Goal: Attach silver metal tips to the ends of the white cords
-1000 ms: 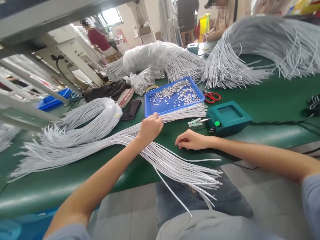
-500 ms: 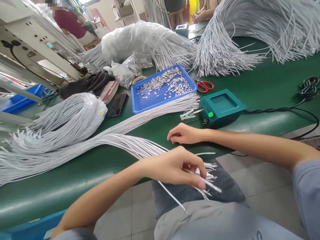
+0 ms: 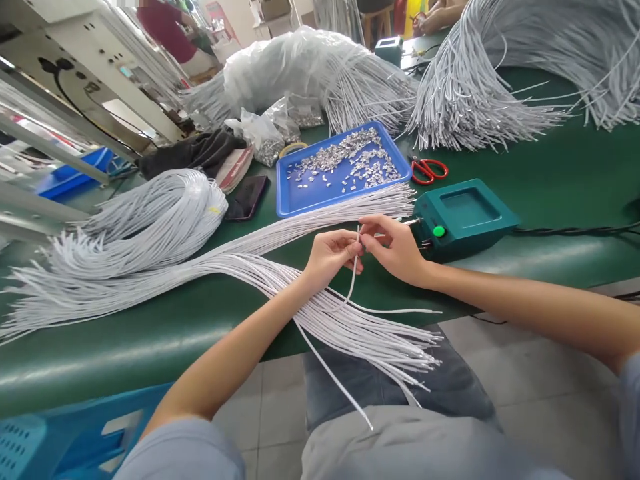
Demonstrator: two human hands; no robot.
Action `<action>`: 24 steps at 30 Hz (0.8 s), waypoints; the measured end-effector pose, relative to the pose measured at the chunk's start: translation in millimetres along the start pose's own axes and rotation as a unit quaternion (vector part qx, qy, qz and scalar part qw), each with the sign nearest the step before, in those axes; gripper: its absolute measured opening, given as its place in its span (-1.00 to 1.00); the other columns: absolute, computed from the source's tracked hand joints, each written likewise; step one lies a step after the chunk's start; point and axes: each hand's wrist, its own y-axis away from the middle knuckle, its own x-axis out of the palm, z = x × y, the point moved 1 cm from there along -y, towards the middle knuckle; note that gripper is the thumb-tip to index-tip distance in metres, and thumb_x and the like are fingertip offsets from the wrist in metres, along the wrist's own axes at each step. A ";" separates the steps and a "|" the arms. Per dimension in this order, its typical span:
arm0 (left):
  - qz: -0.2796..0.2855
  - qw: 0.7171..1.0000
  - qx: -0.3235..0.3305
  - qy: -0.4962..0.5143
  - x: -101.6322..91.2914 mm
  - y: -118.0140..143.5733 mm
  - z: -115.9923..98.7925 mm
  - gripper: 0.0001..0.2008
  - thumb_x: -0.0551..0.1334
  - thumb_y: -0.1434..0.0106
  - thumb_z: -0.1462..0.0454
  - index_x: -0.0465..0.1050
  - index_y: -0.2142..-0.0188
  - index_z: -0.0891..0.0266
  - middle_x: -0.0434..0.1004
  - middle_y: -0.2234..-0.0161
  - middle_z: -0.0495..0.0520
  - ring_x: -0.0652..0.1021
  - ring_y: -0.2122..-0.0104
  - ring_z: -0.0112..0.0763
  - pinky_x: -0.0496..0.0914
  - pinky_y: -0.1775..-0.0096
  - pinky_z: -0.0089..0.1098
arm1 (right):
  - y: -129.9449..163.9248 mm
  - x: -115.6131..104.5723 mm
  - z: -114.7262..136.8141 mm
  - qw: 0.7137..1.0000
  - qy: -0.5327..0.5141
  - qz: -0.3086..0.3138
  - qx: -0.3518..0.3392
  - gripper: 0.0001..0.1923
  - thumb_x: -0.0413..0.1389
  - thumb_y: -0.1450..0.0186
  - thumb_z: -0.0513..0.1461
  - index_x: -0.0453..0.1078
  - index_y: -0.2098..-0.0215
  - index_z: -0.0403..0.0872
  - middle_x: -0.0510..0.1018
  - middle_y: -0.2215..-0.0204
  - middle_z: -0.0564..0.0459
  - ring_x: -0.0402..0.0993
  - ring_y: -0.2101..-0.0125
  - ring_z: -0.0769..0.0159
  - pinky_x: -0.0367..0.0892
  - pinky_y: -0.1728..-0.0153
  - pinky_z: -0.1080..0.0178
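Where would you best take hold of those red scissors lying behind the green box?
Probably by the red handle loops. The red scissors lie flat on the green table, between the blue tray and the green box. The loops face the open table on the right, so coming from above on that side looks easiest. The blades point towards the tray, which crowds that end.

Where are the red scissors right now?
In the head view, the red scissors lie on the green table, right of centre, between the blue tray of metal clips and the teal box.
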 end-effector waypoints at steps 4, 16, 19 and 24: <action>0.022 1.000 -0.022 -0.003 1.2 4.3 -3.3 -0.60 0.49 0.00 0.08 0.50 0.37 0.37 0.51 0.55 -0.03 0.57 0.62 -0.46 0.50 0.58 -0.52 | -0.3 0.9 -1.6 0.999 -0.031 0.033 0.006 -0.72 0.11 -0.24 -0.24 0.39 0.07 -0.09 0.54 0.39 0.07 0.51 0.38 0.41 0.49 0.40 0.33; 0.034 0.999 -0.030 0.006 3.9 4.7 -7.0 -0.61 0.50 0.01 0.09 0.46 0.43 0.36 0.53 0.55 -0.02 0.58 0.61 -0.46 0.50 0.57 -0.52 | -2.8 -5.9 7.9 0.984 -0.147 0.071 0.074 -0.69 0.18 -0.20 -0.27 0.39 0.07 -0.10 0.55 0.36 0.08 0.52 0.36 0.42 0.50 0.46 0.39; 0.038 0.999 -0.025 0.011 5.5 4.7 -7.9 -0.63 0.50 0.00 0.11 0.47 0.45 0.37 0.54 0.54 -0.01 0.58 0.61 -0.47 0.50 0.57 -0.53 | -4.9 -6.8 6.9 0.981 -0.155 0.081 0.089 -0.67 0.25 -0.17 -0.22 0.40 0.09 -0.10 0.56 0.37 0.08 0.51 0.39 0.42 0.49 0.46 0.37; 0.039 0.999 -0.032 0.017 6.3 3.9 -8.7 -0.63 0.51 0.02 0.12 0.46 0.47 0.37 0.52 0.56 -0.02 0.57 0.62 -0.47 0.50 0.57 -0.53 | -8.5 -7.1 5.2 0.979 -0.161 0.062 0.111 -0.69 0.29 -0.15 -0.13 0.40 0.20 -0.10 0.56 0.48 0.13 0.48 0.50 0.46 0.46 0.47 0.34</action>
